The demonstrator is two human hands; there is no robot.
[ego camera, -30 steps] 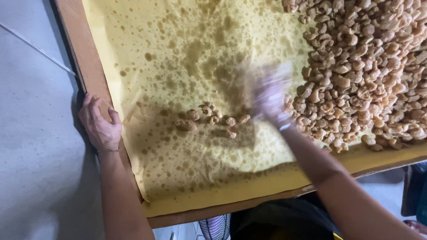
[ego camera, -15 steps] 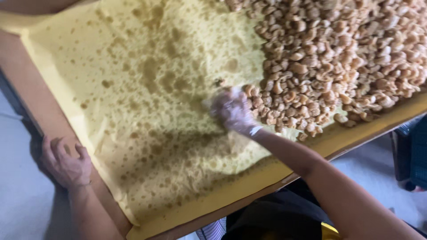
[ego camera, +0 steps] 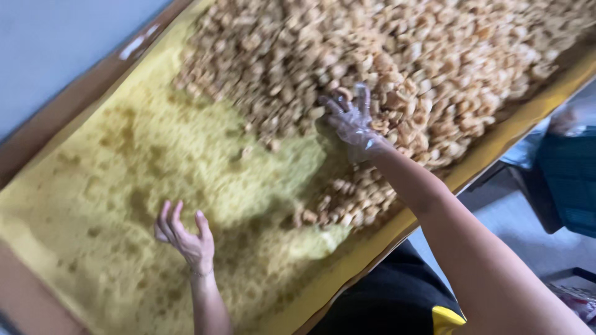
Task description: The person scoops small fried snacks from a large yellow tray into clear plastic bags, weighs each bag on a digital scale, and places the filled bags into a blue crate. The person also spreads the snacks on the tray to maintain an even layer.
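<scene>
The heap of small, pale-brown fried snack pieces (ego camera: 397,68) covers the upper right part of the oil-stained yellow paper sheet (ego camera: 124,205), with a smaller cluster of the pieces trailing down toward the near edge below the right hand. The right hand (ego camera: 351,121), in a thin clear plastic glove, rests at the lower edge of the heap — its fingers (ego camera: 363,96) spread wide and pointing up into the pieces, clasping nothing that can be seen. The bare left hand (ego camera: 186,239) hovers over or lightly touches the bare stretch of paper at lower left, well apart from the heap; its fingers are loosely open and hold nothing. The paper lines a large brown wooden tray (ego camera: 81,87) that runs slantwise across the view. At the right stands a dark blue plastic crate (ego camera: 568,180) on the grey floor (ego camera: 515,229).
</scene>
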